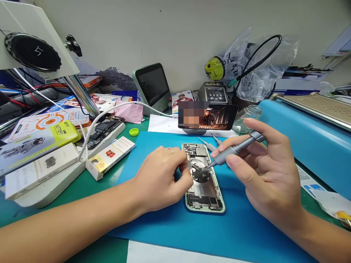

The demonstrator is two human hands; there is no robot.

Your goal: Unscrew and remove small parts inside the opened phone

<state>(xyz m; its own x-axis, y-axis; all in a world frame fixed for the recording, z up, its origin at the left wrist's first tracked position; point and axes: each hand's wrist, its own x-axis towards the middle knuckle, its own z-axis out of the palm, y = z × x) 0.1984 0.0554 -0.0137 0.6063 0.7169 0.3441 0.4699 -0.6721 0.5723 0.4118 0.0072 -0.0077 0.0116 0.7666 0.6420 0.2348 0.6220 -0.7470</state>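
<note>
An opened smartphone lies face up on the blue mat, its inner parts bare and a round dark piece in its middle. My left hand, with a ring on one finger, is closed in a pinch at the phone's left edge. What its fingertips hold, if anything, is hidden. A grey precision screwdriver sits between the thumb and fingers of my right hand. The screwdriver slants down left, its thin tip over the round piece; whether they touch I cannot tell.
Behind the opened phone, a second phone stands playing a video. Slim tools lie beside my right fingers. Cigarette boxes, a battery package and a white cable crowd the left. A blue machine stands right.
</note>
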